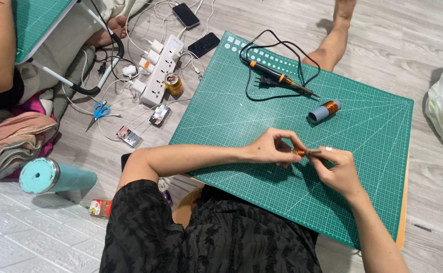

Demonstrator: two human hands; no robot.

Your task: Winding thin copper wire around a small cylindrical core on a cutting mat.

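A small copper-coloured coil (pixel 300 151) is being pinched between both hands above the green cutting mat (pixel 221 116), just inside the middle of the mat's near edge. The left hand (pixel 272 146) is closing thumb and fingertips tightly on the coil's left end, while the right hand (pixel 338 169) is gripping the other end with narrow, bent fingers — what exactly lies under those fingers cannot be told. Both forearms are crossing the mat's near edge, the person sitting on the floor in a dark patterned garment.

Toward the mat's far edge, a grey spool wound with copper wire (pixel 324 110) is lying on its side, well apart from the hands. Just beyond it, a soldering iron with an orange-and-black handle (pixel 281 78) is resting with its tip pointing to the right edge, its black cord (pixel 272 48) looping near the far left corner.

Off the mat's left edge, on the pale wooden floor — a white power strip (pixel 161 68) crowded with plugs, a small tin can (pixel 173 83), two phones (pixel 195 30), blue-handled scissors (pixel 98 112) and two small circuit boards (pixel 144 126) are lying among white cables. A teal tumbler (pixel 54 177) is lying on its side near the person's left elbow. Another person's bare foot (pixel 332 38) is resting past the far edge.
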